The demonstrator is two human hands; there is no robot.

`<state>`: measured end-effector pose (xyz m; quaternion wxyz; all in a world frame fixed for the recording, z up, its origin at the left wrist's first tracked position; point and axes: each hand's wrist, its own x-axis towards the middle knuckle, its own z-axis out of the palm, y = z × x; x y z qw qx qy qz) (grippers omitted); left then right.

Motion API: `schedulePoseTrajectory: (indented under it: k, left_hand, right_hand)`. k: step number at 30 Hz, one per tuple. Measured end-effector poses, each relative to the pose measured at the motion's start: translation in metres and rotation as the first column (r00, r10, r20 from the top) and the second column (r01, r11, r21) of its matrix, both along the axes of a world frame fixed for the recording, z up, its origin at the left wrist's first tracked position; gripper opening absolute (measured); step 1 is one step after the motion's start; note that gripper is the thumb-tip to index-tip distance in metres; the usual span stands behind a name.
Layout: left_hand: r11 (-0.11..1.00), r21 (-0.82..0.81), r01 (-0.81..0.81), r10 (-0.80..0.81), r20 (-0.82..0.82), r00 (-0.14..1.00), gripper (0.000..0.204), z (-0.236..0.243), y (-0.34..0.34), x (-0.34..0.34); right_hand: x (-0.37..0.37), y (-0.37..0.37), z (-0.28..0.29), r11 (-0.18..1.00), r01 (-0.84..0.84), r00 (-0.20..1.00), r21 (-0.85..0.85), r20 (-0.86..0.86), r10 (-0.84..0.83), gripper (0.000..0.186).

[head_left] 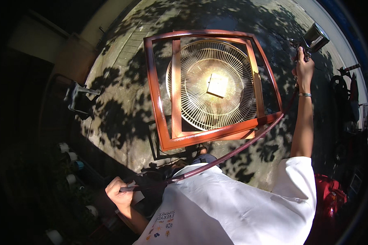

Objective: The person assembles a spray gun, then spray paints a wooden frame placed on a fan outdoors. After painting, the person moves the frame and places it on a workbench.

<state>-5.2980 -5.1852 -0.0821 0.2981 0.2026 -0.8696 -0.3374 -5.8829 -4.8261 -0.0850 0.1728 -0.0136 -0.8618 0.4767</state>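
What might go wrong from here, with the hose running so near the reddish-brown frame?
The hose, gripped in the left hand and leading toward the spray gun in the right hand, passes right at the glossy frame's near right corner; it might rub the surface. The frame also overhangs the round wire grille beneath, so a snag could shift it.

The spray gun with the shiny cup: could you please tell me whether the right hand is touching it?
Touching. The head view shows the right hand closed on the spray gun, its thumb extended against it.
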Motion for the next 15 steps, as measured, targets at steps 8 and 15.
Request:
schedulePoseTrajectory:
  k: [8, 15]
  left_hand:
    - [0.973, -0.046, -0.225, 0.227, 0.358, 0.906, 0.034, -0.131, -0.022, 0.102]
    - [0.975, 0.200, -0.095, -0.008, 0.461, 0.887, 0.022, -0.299, -0.002, 0.187]
  right_hand:
    - [0.175, -0.006, 0.059, 0.975, -0.172, 0.983, -0.144, -0.085, 0.161, 0.039]
    - [0.334, -0.044, 0.080, 0.862, -0.414, 0.908, -0.291, -0.196, 0.370, 0.034]
